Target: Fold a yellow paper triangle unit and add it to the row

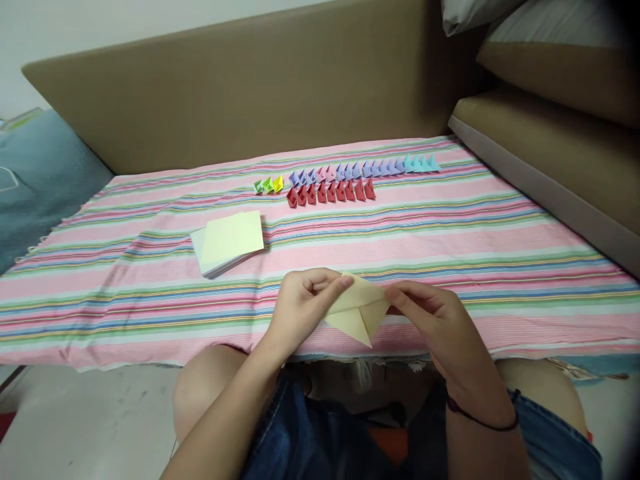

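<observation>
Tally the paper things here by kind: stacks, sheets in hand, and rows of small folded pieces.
stack of sheets: 1
pale yellow sheet, pinched by left hand and right hand: 1
rows of small folded pieces: 2, the mixed-colour back row and the red front row
Total: 4

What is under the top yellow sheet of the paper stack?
More sheets: only their pale edges show at the left and front; their faces are covered by the top sheet. All lie on the striped cloth.
</observation>
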`<state>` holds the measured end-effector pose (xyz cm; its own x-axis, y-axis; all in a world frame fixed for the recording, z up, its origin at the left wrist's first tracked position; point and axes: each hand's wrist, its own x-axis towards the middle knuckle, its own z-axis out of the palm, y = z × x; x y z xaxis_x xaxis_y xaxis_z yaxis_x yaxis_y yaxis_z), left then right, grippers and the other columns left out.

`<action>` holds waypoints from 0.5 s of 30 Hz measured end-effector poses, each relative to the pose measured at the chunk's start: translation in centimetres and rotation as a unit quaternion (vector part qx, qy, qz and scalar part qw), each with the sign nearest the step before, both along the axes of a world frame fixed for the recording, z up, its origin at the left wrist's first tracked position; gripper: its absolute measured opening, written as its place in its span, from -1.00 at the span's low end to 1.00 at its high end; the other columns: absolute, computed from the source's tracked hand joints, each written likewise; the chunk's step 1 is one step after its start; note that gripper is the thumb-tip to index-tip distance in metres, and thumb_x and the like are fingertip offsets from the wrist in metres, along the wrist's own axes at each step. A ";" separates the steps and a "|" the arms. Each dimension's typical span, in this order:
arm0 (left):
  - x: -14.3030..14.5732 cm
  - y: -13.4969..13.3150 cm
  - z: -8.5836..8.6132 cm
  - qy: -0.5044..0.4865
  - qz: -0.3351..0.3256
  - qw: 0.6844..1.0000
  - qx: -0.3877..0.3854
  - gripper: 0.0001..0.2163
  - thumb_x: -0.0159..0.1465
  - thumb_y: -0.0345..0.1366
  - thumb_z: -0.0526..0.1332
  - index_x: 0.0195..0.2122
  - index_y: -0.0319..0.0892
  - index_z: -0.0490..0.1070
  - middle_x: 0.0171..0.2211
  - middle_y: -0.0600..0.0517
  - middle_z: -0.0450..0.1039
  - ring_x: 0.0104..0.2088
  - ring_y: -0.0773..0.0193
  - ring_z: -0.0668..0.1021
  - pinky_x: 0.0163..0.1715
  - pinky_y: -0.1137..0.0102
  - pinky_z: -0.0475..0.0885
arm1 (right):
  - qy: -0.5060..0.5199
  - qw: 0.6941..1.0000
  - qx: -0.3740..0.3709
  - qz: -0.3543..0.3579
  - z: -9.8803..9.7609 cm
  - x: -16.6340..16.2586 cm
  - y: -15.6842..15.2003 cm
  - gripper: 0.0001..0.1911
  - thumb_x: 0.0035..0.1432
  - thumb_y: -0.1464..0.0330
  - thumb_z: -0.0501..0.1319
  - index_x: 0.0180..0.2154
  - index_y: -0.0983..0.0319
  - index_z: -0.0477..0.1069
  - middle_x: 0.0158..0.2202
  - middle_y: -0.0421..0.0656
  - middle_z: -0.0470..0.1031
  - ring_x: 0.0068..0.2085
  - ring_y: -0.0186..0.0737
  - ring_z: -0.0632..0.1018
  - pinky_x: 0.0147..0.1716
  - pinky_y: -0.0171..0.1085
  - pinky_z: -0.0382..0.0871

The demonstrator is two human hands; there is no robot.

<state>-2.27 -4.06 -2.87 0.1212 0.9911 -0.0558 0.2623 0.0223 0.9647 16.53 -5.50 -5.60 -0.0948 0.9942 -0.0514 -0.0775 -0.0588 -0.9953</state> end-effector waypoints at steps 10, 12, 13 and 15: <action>0.1 0.3 -0.1 0.125 -0.101 0.984 0.074 -0.71 0.24 -0.15 0.19 -0.46 -0.26 0.53 -0.63 0.12 0.28 -0.57 0.44 0.21 -0.60 0.52 0.08 | -0.021 0.996 -0.031 0.086 -0.8 -1.5 0.4 -0.81 0.05 0.20 0.32 -0.36 0.18 0.53 -0.40 -0.20 0.54 -0.36 -0.27 0.50 -0.40 -0.34 0.36; 0.1 0.3 -0.1 0.133 -0.109 0.982 0.084 -0.73 0.24 -0.18 0.19 -0.43 -0.26 0.55 -0.59 0.10 0.37 -0.55 0.44 0.25 -0.57 0.53 0.11 | -0.033 0.996 -0.025 0.082 -0.9 -1.6 0.5 -0.80 0.05 0.19 0.31 -0.39 0.19 0.54 -0.43 -0.19 0.53 -0.37 -0.26 0.49 -0.42 -0.33 0.35; 0.1 0.3 -0.1 0.131 -0.107 0.982 0.081 -0.74 0.24 -0.19 0.19 -0.42 -0.25 0.56 -0.59 0.10 0.39 -0.55 0.44 0.27 -0.57 0.53 0.12 | -0.035 0.996 -0.026 0.078 -0.9 -1.6 0.5 -0.80 0.04 0.19 0.32 -0.40 0.19 0.54 -0.45 -0.19 0.53 -0.38 -0.26 0.48 -0.42 -0.32 0.34; 0.2 0.3 -0.2 0.101 -0.098 0.989 0.050 -0.77 0.22 -0.20 0.22 -0.41 -0.26 0.54 -0.59 0.10 0.39 -0.55 0.44 0.29 -0.57 0.53 0.13 | -0.036 0.997 -0.031 0.059 -0.8 -1.6 0.4 -0.80 0.02 0.19 0.33 -0.41 0.20 0.55 -0.44 -0.19 0.53 -0.39 -0.25 0.48 -0.43 -0.32 0.33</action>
<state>-2.04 -3.75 -3.07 0.3071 0.9517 -0.0020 0.4390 -0.1398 0.8875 14.89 -5.06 -6.42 -0.2044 0.9712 -0.1222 0.0042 -0.1240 -0.9923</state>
